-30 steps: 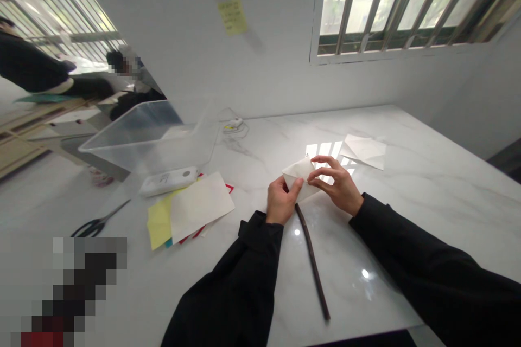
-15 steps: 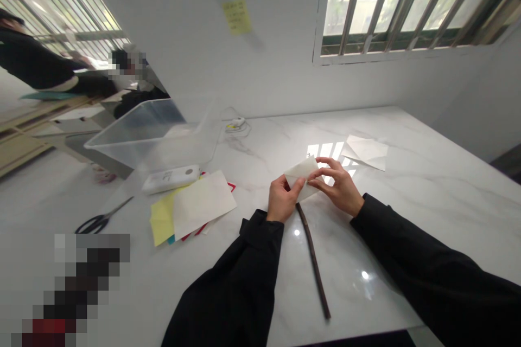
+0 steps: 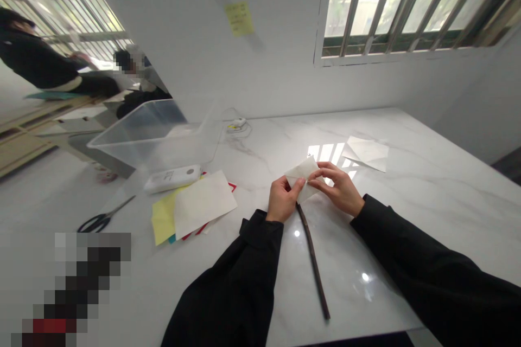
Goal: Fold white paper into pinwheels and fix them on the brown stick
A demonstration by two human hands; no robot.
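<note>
Paper [image 3: 302, 178], folded into a small pale wedge, is held above the white marble worktop [image 3: 431, 238] between both hands. It looks light and thin, with a little stiffness along its creases, and would probably buckle or slip under a heavy squeeze. A gentle pinch along the folded edges seems the safest place to take hold. The left hand [image 3: 281, 200] has a closed grip on the near corner of the paper, while the right hand [image 3: 337, 190] grasps the far edge in a delicate pinch between thumb and fingertips.

Just below the paper, on the person's side, a slender dark stick [image 3: 313, 263] lies on the worktop, close to the left hand. Beyond the paper and to the right is a flat pale sheet [image 3: 366, 153]. Left of the paper sits a loose pile of cream, yellow and red sheets [image 3: 202, 205], with a white rectangular device [image 3: 172, 179] touching its far edge. Farther left of the paper lie black-handled scissors [image 3: 101, 222], and a clear plastic tub [image 3: 152, 138] stands well beyond them.
</note>
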